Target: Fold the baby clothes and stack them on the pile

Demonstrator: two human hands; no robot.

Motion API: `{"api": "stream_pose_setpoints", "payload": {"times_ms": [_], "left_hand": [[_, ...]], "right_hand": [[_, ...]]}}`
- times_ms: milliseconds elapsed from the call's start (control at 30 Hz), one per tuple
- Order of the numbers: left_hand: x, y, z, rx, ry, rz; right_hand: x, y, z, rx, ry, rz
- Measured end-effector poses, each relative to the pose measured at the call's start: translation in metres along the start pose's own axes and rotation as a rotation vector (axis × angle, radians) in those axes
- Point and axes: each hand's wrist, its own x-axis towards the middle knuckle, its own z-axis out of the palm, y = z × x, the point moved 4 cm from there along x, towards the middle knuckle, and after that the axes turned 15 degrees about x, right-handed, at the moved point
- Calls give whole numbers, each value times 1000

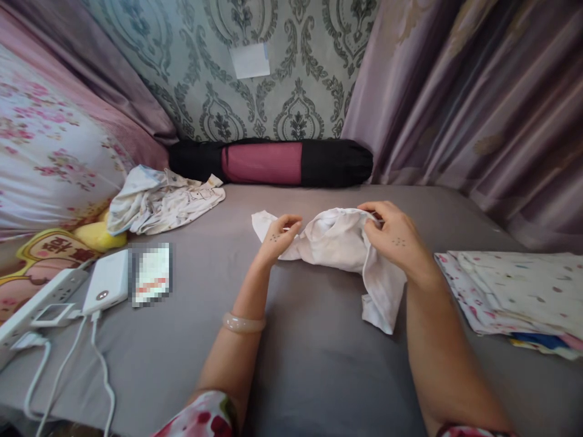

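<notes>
A small pale pinkish-white baby shirt [334,243] lies crumpled on the grey bed sheet, one sleeve reaching left and the other hanging down to the right. My right hand [394,237] is closed on its upper right edge, with thumb and fingers pinching the cloth. At the shirt's left side, my left hand [280,237] curls its fingers over the sleeve, with a bit of white cloth showing between thumb and forefinger. The fingertips of both hands are partly hidden.
Folded printed cloths [519,291] are stacked at the right. On the left are a crumpled printed garment [168,200], a yellow cushion [59,255], a white power bank [107,282] with cables, and a power strip [50,303]. A black and maroon roll bag [262,162] lies against the wall.
</notes>
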Motion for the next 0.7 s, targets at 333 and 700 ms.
{"api": "stream_pose_setpoints", "payload": {"times_ms": [333,700], "left_hand": [[-4,-10,26,147,-157,124],[0,-24,21,-246,-69,-72]], "right_hand": [[4,34,-10,22,18,155],[4,85,-19,127,184,421]]}}
